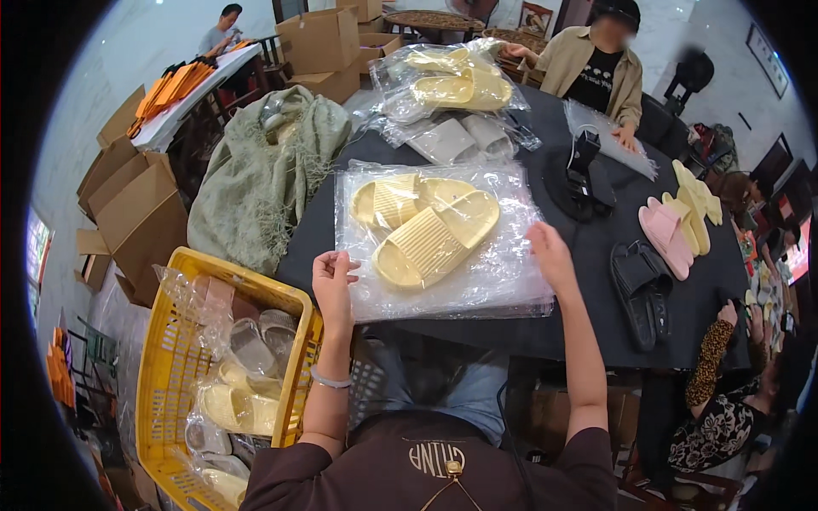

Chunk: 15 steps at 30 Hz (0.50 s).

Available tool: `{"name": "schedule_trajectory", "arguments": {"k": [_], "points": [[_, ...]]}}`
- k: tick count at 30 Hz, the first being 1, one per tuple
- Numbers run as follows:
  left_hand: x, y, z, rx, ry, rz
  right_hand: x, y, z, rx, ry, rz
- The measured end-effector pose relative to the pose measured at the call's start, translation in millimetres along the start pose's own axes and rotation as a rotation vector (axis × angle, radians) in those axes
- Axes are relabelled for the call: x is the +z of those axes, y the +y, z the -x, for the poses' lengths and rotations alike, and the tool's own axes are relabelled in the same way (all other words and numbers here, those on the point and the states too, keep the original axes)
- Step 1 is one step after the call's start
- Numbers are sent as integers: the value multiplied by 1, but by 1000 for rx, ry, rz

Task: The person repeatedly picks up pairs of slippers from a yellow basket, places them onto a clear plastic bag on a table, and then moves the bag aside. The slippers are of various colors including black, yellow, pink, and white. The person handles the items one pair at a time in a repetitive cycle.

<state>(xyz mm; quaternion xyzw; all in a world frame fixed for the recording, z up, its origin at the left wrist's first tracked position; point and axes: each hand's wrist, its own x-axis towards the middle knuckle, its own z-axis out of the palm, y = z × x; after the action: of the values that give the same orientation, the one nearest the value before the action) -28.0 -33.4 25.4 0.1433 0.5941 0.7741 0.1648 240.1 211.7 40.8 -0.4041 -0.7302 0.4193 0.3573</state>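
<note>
A pair of pale yellow slides [430,247] lies on a stack of clear plastic bags [477,300] in front of me, one slide partly over the other. Whether the pair is inside the top bag is hard to tell. My left hand [335,288] is at the stack's left edge, its fingers loosely curled and apart, with nothing visible in them. Beside the right edge, my right hand [552,260] has its fingers partly stretched toward the bags, and it holds nothing that I can see.
Left of me stands a yellow crate [302,341] with bagged slippers. Past the stack lie bagged yellow slides [460,89] and grey slides [447,140]. Black sandals [584,175], black slides [639,294] and pink slides [666,234] lie rightward. A co-worker [596,68] sits across the table.
</note>
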Motion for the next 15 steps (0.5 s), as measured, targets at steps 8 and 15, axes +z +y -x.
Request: {"name": "schedule_trajectory", "arguments": {"k": [8,15], "points": [[-23,5,8,237,114,-516,-1,-19,-15,-21,61,-177],[-10,55,4,659,127,-728,-16,-12,-54,254,-68,-423]]}}
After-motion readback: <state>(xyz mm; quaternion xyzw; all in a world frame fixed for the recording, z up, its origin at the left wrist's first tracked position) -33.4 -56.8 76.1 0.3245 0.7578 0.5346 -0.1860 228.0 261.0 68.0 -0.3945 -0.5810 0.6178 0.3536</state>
